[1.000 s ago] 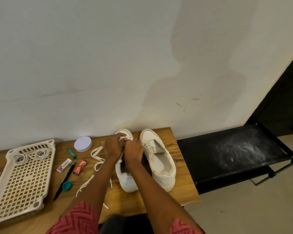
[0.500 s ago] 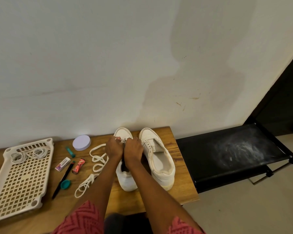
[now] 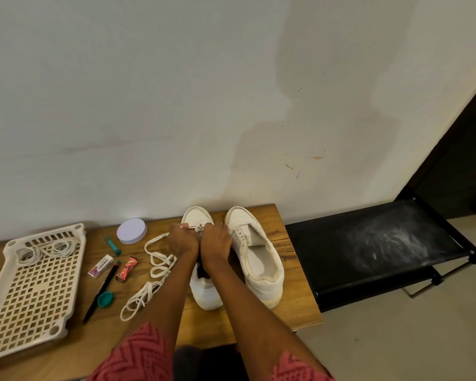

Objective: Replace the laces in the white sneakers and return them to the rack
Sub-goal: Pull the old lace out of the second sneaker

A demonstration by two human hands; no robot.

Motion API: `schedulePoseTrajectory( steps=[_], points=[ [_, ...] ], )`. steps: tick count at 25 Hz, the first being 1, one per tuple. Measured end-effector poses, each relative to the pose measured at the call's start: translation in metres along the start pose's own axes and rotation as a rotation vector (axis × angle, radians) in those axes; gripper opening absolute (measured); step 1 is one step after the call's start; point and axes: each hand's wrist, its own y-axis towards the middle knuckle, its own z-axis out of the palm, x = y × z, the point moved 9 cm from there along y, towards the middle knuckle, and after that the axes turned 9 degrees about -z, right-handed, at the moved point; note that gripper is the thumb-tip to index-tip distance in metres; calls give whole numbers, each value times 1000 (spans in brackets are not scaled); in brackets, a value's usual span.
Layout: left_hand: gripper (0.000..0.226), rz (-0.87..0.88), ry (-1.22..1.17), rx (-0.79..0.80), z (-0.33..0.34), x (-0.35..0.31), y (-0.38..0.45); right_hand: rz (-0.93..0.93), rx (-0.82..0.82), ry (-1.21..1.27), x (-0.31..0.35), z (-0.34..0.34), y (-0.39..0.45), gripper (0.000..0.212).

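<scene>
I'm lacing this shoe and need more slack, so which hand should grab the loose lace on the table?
Left. The left hand is right beside the loose lace; the right hand sits on the far side, by the other sneaker.

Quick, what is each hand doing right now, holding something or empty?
Left hand: fingers curled, pinching the white lace at the toe end of the left sneaker.
Right hand: curled on the same lace at the eyelets.

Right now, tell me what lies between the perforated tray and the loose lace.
Head view: between the tray and loose lace lie a black pen, teal cap, eraser box and red sachet.
</scene>
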Motion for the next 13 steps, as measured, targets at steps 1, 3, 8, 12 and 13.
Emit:
schedulePoseTrajectory(
  steps=[1, 3, 8, 12, 13],
  points=[
    [24, -16, 2, 16, 1, 2, 3, -4, -7, -3, 0, -1, 0, 30],
    [22, 76, 58, 97, 9, -6, 4, 7, -25, -7, 0, -1, 0, 29],
    [12, 340, 126, 197, 12, -24, -2, 19, -39, 12, 1, -3, -3, 30],
    [14, 240, 160, 202, 20, -23, 4, 7, -45, 3, 1, -2, -1, 30],
    [17, 230, 188, 199, 22, -24, 3, 8, -65, 9, -1, 0, 0, 31]
  ],
)
